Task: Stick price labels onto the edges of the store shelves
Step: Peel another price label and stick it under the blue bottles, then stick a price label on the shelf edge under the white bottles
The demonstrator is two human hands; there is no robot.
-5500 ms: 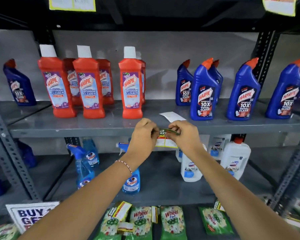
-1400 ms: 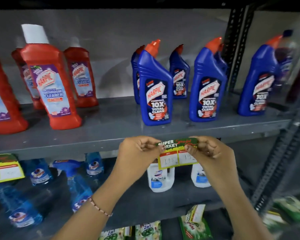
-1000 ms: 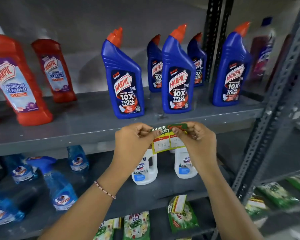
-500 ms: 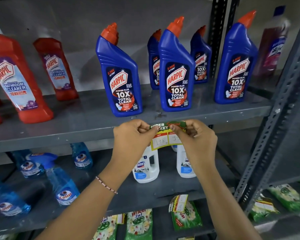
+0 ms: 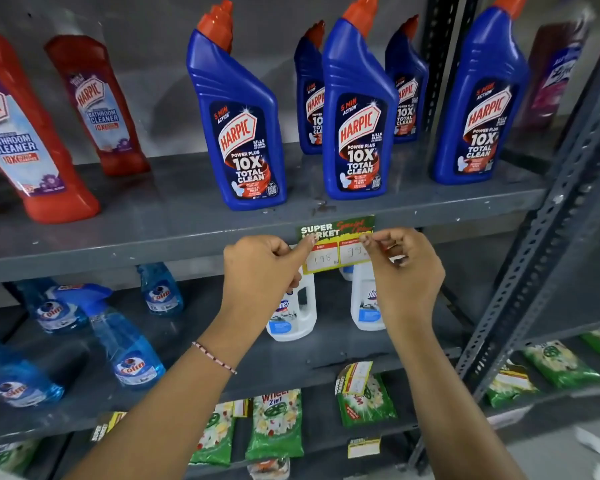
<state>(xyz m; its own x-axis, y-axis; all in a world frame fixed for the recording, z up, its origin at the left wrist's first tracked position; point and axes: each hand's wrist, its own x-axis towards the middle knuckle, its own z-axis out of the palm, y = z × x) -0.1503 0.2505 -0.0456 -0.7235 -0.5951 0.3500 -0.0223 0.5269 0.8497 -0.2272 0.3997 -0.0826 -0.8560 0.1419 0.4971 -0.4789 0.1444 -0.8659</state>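
The left hand [image 5: 260, 268] and right hand [image 5: 404, 271] each pinch a top corner of the price label [image 5: 336, 247], pressing it flat against the shelf's front edge [image 5: 118, 251], below two blue bottles [image 5: 236, 123].

"SUPER MARKET" on price label [image 5: 336, 244]; "HARPIC" on blue bottles [image 5: 238, 126].

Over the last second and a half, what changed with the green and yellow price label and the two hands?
The green and yellow paper price label went up from below the grey metal shelf edge until its top lies against it, under the blue Harpic bottles. The left hand and right hand rose with it. Both still pinch its upper corners; bottles unmoved.
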